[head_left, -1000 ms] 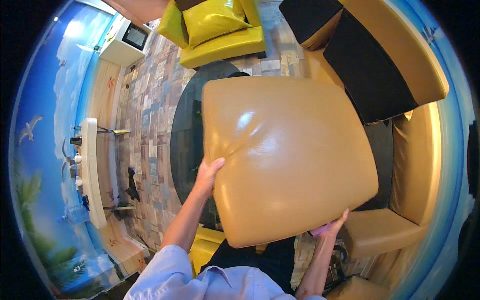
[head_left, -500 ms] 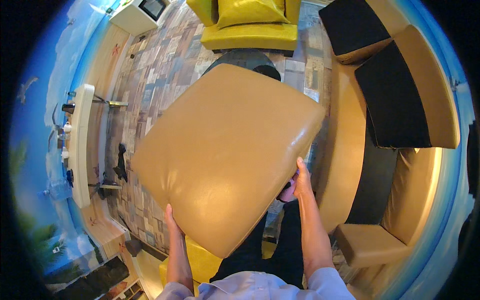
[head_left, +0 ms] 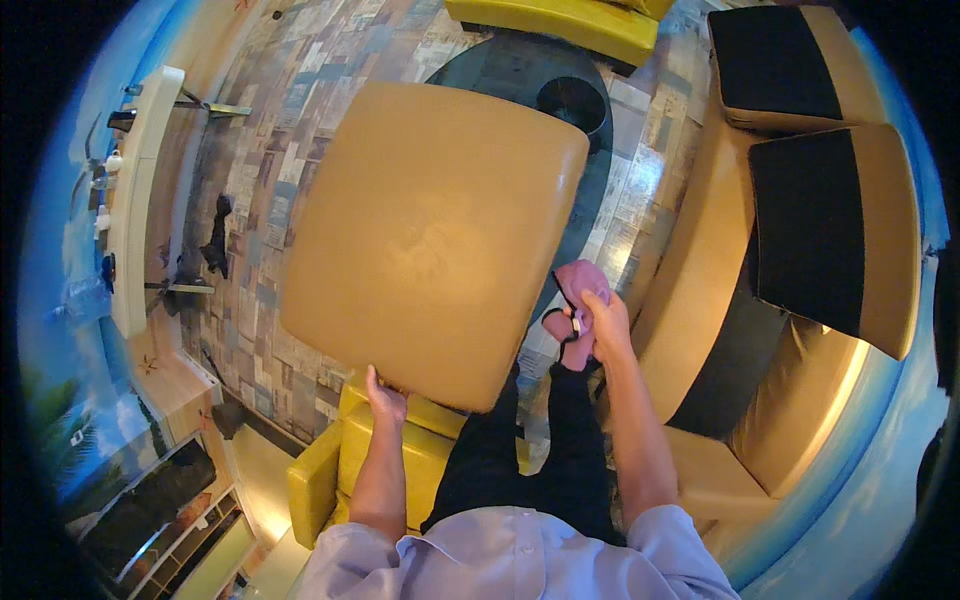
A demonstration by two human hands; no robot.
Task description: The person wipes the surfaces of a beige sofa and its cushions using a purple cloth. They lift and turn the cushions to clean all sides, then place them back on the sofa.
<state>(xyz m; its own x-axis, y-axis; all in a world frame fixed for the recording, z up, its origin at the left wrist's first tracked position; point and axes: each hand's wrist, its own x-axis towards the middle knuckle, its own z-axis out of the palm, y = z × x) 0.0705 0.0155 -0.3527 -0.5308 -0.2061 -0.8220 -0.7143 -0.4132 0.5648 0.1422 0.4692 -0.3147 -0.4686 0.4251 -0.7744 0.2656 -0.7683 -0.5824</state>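
A large tan leather-like seat cushion [head_left: 430, 240], square with rounded corners, spreads out in front of me above a dark oval table. My left hand [head_left: 388, 402] grips its near edge, thumb up along the side; the other fingers are partly hidden beneath. Right of the cushion, my right hand [head_left: 608, 325] is closed on a pink cloth [head_left: 580, 280] with dark edging, bunched and hanging down. This hand is apart from the cushion.
The dark oval table [head_left: 480, 65] carries a black round bowl [head_left: 572, 105]. Along the right runs a tan sofa [head_left: 690, 250] with black-and-tan back cushions [head_left: 805, 215]. Yellow seats stand ahead [head_left: 560, 28] and by my left forearm [head_left: 318, 475]. A white console table [head_left: 145, 200] lines the left wall.
My right hand has let go of the cushion's right side and moved off it, bringing the pink cloth into full view. The cushion has turned and shifted left, my left hand still at its edge.
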